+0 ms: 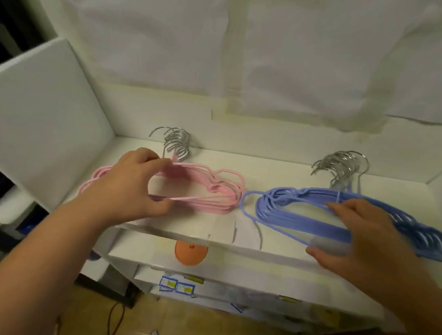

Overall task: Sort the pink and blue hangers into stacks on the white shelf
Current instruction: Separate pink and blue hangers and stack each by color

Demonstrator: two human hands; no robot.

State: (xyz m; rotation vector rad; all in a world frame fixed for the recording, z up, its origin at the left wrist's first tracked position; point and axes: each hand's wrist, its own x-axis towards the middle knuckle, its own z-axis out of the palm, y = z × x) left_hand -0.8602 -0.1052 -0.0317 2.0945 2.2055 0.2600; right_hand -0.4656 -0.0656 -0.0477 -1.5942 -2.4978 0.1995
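Gripping hand, left: the left hand [130, 183] pinches the pink hangers [207, 190], fingers on the top bar, thumb under the lower bar.
Pink stack: thin coated wire loops piled flat on the left part of the white shelf [225, 226], their bare metal hooks [176, 142] fanned toward the back wall.
Blue stack: blue hangers [298, 214], same wiry shape, lying just right of the pink ones.
Right hand: the right hand [363, 238] clasps the blue pile's lower bars, fingers over, thumb beneath.
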